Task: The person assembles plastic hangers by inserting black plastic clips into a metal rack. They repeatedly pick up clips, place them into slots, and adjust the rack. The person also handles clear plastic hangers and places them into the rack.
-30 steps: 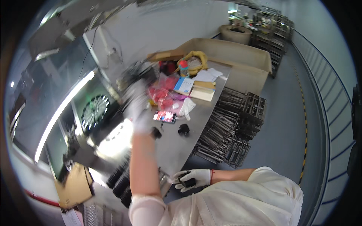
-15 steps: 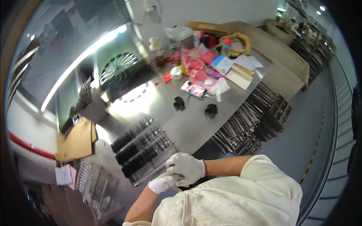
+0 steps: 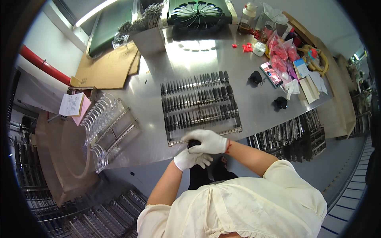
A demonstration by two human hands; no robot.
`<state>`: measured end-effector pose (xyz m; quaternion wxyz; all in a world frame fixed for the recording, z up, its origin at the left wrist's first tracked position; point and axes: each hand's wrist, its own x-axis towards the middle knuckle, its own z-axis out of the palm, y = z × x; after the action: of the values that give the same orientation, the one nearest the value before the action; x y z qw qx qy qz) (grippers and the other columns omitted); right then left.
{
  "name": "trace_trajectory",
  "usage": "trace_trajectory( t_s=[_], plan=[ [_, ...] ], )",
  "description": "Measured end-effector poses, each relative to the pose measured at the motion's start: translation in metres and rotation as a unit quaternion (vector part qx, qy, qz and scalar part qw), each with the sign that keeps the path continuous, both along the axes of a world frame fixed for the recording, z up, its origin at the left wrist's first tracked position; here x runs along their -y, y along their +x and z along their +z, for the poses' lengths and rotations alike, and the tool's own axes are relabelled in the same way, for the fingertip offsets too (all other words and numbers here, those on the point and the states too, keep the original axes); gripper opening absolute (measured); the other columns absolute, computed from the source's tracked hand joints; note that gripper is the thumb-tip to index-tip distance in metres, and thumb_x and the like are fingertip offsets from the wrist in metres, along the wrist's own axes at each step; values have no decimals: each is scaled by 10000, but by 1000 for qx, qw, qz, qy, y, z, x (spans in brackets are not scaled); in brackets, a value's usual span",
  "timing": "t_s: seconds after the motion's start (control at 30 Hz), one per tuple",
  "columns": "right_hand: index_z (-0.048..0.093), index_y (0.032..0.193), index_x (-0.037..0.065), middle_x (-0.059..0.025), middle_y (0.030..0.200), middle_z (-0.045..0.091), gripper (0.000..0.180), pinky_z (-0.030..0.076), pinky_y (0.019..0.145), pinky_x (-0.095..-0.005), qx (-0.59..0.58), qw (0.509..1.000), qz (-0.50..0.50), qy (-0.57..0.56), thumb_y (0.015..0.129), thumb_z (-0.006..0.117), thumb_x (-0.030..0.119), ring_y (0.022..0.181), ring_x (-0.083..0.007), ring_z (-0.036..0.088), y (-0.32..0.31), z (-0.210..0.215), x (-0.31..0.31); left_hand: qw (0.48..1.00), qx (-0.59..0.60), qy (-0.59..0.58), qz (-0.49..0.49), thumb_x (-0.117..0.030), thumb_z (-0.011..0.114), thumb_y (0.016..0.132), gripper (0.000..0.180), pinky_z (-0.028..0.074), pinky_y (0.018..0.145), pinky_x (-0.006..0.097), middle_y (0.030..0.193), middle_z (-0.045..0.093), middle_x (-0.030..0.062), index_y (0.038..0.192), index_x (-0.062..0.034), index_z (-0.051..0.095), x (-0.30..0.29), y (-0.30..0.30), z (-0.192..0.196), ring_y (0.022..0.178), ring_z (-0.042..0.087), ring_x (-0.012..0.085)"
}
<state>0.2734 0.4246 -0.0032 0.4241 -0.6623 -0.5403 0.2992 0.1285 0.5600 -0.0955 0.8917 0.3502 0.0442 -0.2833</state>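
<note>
My white-gloved hands meet at the table's front edge. My right hand (image 3: 211,142) lies over the left, its fingers curled round a small black piece (image 3: 193,143) that shows partly between the gloves; its exact kind is hidden. Under it, my left hand (image 3: 189,160) reaches to the right with fingertips apart, its palm covered by the right hand. Just beyond my hands stands a metal rack (image 3: 171,142) carrying three rows of thin black oval pieces (image 3: 198,115).
Left on the table (image 3: 149,131) stands a rack of clear curved pieces (image 3: 105,119), with cardboard (image 3: 103,71) behind. Two black objects (image 3: 254,78), a phone (image 3: 271,74) and pink bags (image 3: 279,53) lie right. More racks (image 3: 295,135) stand below the right edge.
My view has turned left, so the black-piece rack now sits straight ahead and the left-hand racks show more. My hands stay together, and the black piece between them shows more clearly.
</note>
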Motion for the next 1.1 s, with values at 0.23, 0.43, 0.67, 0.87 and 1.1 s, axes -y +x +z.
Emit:
trace_trajectory(
  t_s=[0.23,0.43,0.67,0.87,1.1],
  plan=[
    [544,1417,29,-136,1288,674,761,508,1051,-349,-180,980,-66,-54,764,890,211,1184,-224,657,-8,29,25,982,-20,184,-48,-412,554,1004,482,616,707,405,1076,732,233,1243,-3,642,-25,4,78,894,744,338],
    [505,1438,49,-121,1221,683,809,542,985,-350,-159,983,-87,-42,748,902,193,1103,-196,672,-32,36,19,986,11,164,39,-249,535,1028,365,618,735,407,1097,729,215,1252,15,651,-24,-18,63,951,738,336],
    [438,1450,31,-103,1299,599,755,509,968,-322,-489,858,-155,-31,795,812,66,1168,-176,595,-48,21,13,981,37,86,172,-212,541,1051,386,604,802,391,1164,714,206,1356,22,583,-3,-48,65,1065,712,321],
    [358,1528,96,-131,1358,577,814,467,1082,-420,-497,861,-80,71,833,781,107,1226,-267,602,-34,-1,-10,796,-49,257,545,-280,507,1096,365,572,665,289,975,746,185,1274,27,593,13,-70,26,788,739,227],
    [663,1223,46,-144,1356,576,432,519,1042,-368,-58,988,-73,120,813,774,-32,1230,-228,618,-56,-26,-57,709,-89,258,650,-277,543,1088,353,562,683,281,1120,710,131,1260,21,619,13,-48,5,838,708,165]
  ],
)
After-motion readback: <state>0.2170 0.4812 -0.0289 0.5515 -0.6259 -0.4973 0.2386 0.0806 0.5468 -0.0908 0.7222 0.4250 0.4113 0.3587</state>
